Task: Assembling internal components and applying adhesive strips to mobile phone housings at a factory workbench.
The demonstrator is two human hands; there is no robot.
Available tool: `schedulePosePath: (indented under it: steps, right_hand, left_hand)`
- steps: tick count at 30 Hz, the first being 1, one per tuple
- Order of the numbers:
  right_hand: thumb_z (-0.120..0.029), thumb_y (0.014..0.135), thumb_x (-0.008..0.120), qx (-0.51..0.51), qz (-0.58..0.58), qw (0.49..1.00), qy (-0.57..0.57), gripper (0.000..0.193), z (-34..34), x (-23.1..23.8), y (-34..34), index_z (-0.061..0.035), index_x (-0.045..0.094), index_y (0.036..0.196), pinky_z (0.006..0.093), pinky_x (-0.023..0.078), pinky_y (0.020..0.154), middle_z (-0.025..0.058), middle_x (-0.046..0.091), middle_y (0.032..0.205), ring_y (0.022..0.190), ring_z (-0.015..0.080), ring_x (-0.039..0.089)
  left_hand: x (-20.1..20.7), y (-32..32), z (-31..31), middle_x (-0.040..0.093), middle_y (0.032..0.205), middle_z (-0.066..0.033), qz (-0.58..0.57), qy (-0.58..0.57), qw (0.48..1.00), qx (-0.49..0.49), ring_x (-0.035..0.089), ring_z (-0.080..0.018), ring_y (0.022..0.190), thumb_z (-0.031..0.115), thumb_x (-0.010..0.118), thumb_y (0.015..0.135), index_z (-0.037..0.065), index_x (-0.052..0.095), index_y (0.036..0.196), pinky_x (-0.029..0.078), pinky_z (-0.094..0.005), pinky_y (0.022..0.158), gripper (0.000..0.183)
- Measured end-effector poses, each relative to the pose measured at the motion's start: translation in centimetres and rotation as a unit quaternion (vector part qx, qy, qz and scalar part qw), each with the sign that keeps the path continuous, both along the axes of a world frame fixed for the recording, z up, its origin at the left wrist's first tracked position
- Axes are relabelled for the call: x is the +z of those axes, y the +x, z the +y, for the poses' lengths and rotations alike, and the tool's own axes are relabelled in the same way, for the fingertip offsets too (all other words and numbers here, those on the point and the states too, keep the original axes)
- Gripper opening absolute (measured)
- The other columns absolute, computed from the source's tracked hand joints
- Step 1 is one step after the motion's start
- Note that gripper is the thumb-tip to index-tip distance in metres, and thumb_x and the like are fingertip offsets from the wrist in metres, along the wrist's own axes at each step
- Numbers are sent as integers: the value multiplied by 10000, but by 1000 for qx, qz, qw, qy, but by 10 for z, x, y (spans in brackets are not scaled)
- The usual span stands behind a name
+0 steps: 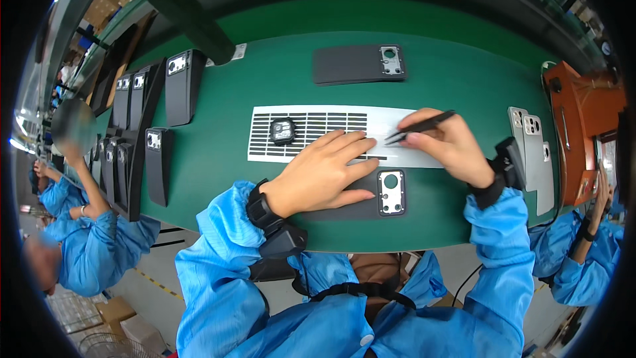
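My left hand [324, 171] lies flat with its fingers spread. Its fingertips rest on a white sheet [391, 117] carrying rows of black strips, and its lower part covers some of a dark phone back cover [344, 212]. The cover's silver camera plate [391, 192] shows a round hole. Pinched in my right hand [450, 146] is a pair of black tweezers [424, 126], tips pointing left over the bare right part of the sheet, close to the left fingertips. Whether the tips hold anything is too small to tell. A small black round-cornered device [283, 131] sits on the strips.
A stack of dark covers [348, 65] lies at the back. More covers [183, 86] stand at the left, some in a black rack [136, 179]. Pale phone covers [533, 139] and an orange case [573, 126] are at the right. People in blue sit at both sides.
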State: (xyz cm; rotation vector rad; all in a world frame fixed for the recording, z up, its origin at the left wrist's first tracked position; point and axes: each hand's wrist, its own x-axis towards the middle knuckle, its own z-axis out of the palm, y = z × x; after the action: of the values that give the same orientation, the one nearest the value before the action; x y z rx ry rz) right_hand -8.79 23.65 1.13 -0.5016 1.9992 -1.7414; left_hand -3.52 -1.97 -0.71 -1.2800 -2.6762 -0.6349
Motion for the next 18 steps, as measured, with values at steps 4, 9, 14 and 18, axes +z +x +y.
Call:
schedulePosePath:
  steps: [4,9,14,18]
  right_hand:
    - [-1,906,649,-13,-9,999,-37,187,-4,-19,0,46,631,1086,293,538,872,101,677,1033,976,160,665]
    - [-19,912,657,-22,-16,999,-22,177,-5,-25,-1,40,629,1076,293,542,867,96,680,1018,962,153,668]
    - [-25,917,656,-9,-41,999,-22,167,-5,-26,-2,40,622,1068,289,542,861,90,674,994,949,149,667]
    - [-26,918,657,-12,-46,999,-16,164,-4,-25,-2,42,620,1062,288,541,856,85,671,986,949,147,664]
  left_hand:
    - [1,1,1,521,1382,-178,-20,-17,1000,-13,497,-380,1291,413,728,829,84,655,1195,407,-504,1082,498]
    - [1,-1,-1,462,1438,-200,-40,-32,999,-15,443,-400,1341,469,729,814,96,643,1232,348,-537,1124,566]
    - [2,1,-1,458,1439,-198,-55,-36,998,-13,433,-411,1346,485,738,798,98,636,1243,343,-540,1125,599]
    - [2,1,0,455,1444,-201,-56,-45,997,-11,428,-415,1349,502,743,786,103,633,1258,345,-538,1123,628]
